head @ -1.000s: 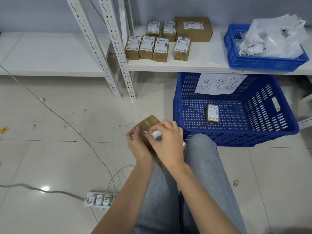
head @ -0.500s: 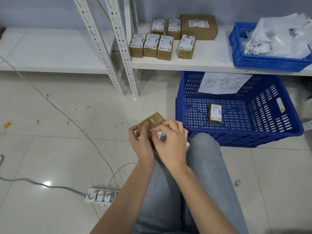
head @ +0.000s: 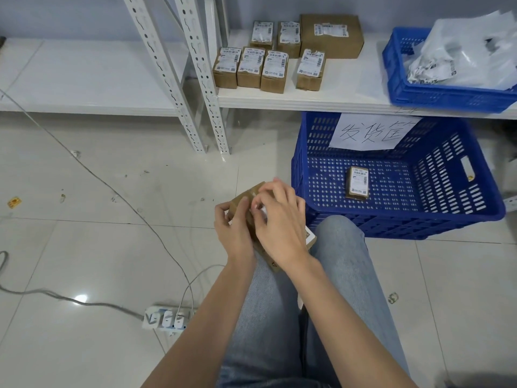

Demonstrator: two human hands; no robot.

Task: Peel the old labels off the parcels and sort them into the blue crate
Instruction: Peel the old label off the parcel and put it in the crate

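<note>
Since the earlier frame the right hand (head: pixel 279 219) had slid further over the parcel (head: pixel 246 198), fingers pinching its label while the left hand (head: pixel 233 228) gripped it, blue crate (head: pixel 397 222) just rightward

Glossy pale tile floor (head: pixel 84 247) w/ light glare, white metal shelving (head: pixel 193 79), grey-blue wall (head: pixel 70 15) behind.

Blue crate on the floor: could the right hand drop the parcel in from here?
Probably yes. The blue crate sits open-topped just beyond the right hand, with nothing between them and one small box inside. Both hands are busy on the parcel though.
</note>
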